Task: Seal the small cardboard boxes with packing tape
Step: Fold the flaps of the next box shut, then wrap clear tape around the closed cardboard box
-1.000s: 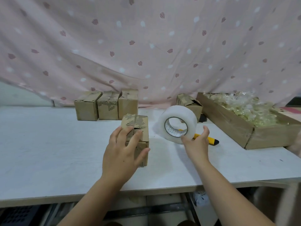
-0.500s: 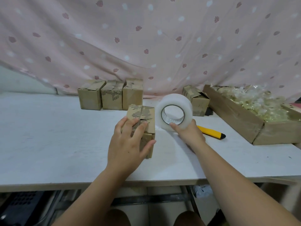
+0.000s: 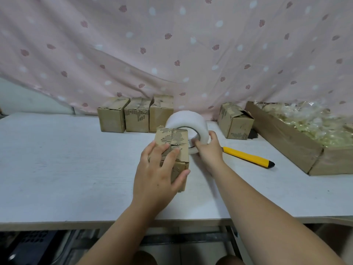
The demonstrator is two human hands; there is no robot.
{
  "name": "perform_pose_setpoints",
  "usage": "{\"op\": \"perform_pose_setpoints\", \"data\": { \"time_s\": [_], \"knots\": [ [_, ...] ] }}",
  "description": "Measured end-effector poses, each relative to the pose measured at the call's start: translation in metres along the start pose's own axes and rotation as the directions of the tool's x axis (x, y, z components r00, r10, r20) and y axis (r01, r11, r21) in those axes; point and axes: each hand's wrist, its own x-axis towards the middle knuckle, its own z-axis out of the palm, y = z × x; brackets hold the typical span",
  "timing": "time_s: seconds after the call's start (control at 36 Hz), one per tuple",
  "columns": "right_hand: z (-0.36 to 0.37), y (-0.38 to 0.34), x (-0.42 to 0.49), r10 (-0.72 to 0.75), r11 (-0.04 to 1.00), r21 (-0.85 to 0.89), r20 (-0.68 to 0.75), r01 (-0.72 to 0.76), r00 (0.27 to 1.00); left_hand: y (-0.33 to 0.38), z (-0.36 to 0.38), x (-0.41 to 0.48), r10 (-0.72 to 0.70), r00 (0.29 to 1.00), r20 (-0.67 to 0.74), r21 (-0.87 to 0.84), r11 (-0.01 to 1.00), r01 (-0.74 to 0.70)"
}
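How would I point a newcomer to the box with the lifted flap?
On the white table, find the long tray of clear wrappers at the right edge. Just left of it, before the pink curtain, stands a lone box. Unlike the row of three boxes further left, it sits askew with its top flap lifted.

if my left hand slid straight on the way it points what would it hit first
Most likely the tape roll: the left hand holds the small cardboard box, fingers pointing away and slightly right, where the roll, held by the right hand, stands just behind the box; depth is unclear.
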Motion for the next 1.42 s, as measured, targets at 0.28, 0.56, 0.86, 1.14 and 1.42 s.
{"op": "perform_pose_setpoints", "data": {
  "time_s": [0.28, 0.56, 0.86, 1.14, 1.42],
  "knots": [
    [0.010, 0.003, -0.004, 0.002, 0.982, 0.189, -0.180, 0.032, 0.984, 0.002, -0.003, -0.002, 0.061, 0.997, -0.047, -0.011, 0.998, -0.061],
    [-0.002, -0.005, -0.002, 0.137, 0.743, 0.663, -0.284, 0.092, 0.949, 0.004, -0.007, 0.000, 0.056, 0.996, -0.064, 0.018, 0.998, -0.055],
    [-0.037, -0.015, -0.022, 0.341, 0.201, 0.977, 0.003, -0.076, 0.940, 0.001, -0.001, 0.001, 0.017, 1.000, -0.018, 0.046, 0.999, -0.016],
    [-0.044, -0.040, -0.053, 0.152, -0.034, 0.924, 0.381, -0.380, 0.912, 0.007, -0.001, 0.015, 0.029, 0.998, 0.054, 0.095, 0.995, -0.034],
    [-0.039, -0.057, -0.068, 0.148, 0.139, 0.904, 0.385, -0.404, 0.911, 0.020, -0.026, 0.068, -0.196, 0.929, 0.315, -0.254, 0.926, 0.281]
  ]
}}
